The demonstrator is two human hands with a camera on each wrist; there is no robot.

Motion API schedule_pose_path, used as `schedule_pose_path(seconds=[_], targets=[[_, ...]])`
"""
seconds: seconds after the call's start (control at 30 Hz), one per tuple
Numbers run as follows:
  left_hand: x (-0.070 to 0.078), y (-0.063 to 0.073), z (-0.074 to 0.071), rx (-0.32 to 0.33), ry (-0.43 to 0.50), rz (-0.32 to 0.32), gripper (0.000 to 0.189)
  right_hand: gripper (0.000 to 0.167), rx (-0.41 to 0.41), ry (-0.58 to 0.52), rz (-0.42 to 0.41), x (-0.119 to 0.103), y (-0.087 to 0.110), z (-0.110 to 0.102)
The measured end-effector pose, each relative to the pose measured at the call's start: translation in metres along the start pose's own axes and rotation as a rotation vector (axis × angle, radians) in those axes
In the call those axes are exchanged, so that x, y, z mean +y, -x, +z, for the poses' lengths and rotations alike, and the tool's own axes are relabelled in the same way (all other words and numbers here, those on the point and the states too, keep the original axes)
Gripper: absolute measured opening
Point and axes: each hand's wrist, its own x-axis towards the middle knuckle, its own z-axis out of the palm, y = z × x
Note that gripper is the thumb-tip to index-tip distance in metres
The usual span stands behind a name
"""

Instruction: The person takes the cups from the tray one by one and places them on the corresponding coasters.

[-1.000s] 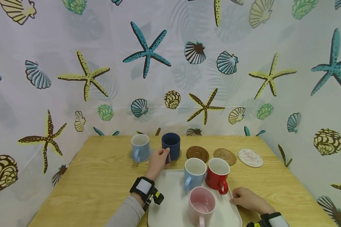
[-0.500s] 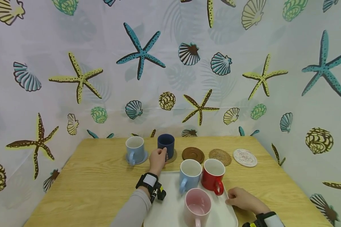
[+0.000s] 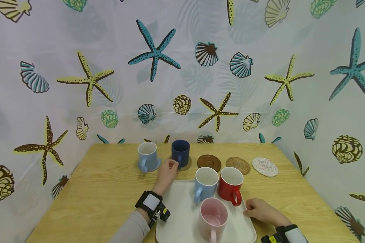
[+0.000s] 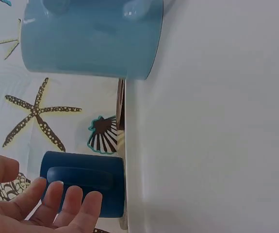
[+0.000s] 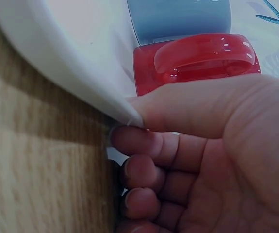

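A dark blue mug (image 3: 180, 152) stands upright on a round tan coaster (image 3: 187, 165) at the back of the table. My left hand (image 3: 167, 173) is beside its handle; in the left wrist view the fingers (image 4: 88, 211) are loosely bent, the thumb apart, and nothing is gripped. My right hand (image 3: 258, 211) pinches the right rim of a white tray (image 3: 177, 216) between thumb and forefinger, clearly seen in the right wrist view. Upright on the tray are a light blue mug (image 3: 205, 185), a red mug (image 3: 230, 185) and a pink mug (image 3: 213, 219).
Left of the dark blue mug, another light blue mug (image 3: 147, 155) stands on a light blue coaster (image 3: 158, 165). A brown coaster (image 3: 209, 162), a woven coaster (image 3: 238, 165) and a white patterned coaster (image 3: 265, 166) lie in a row behind the tray. A patterned curtain (image 3: 182, 77) hangs behind.
My left hand has let go of the dark blue mug's handle and drawn slightly back to the left. The mug stays on its coaster. My right hand keeps its hold on the tray rim.
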Motion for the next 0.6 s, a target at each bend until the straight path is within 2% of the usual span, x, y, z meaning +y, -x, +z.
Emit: schedule_pose_path(seconds=[0.1,0.27,0.37,0.47,0.6], targets=[[0.003,0.017,-0.006,-0.098,0.015,0.000,0.026,0.024,-0.008,0.001,-0.028,0.001,0.000,0.000],[0.006,0.043,-0.006,-0.386,0.094,-0.069,0.030,0.025,-0.027,-0.008,-0.077,0.004,0.001,-0.001],[0.008,0.056,-0.001,-0.521,0.117,-0.095,0.032,0.026,-0.028,-0.012,-0.087,0.006,0.000,-0.001],[0.011,0.064,0.006,-0.592,0.151,-0.126,0.032,0.026,-0.026,-0.018,-0.085,0.006,0.000,-0.001],[0.015,0.069,0.014,-0.612,0.227,-0.144,0.031,0.027,-0.021,-0.027,-0.093,0.006,0.000,-0.001]])
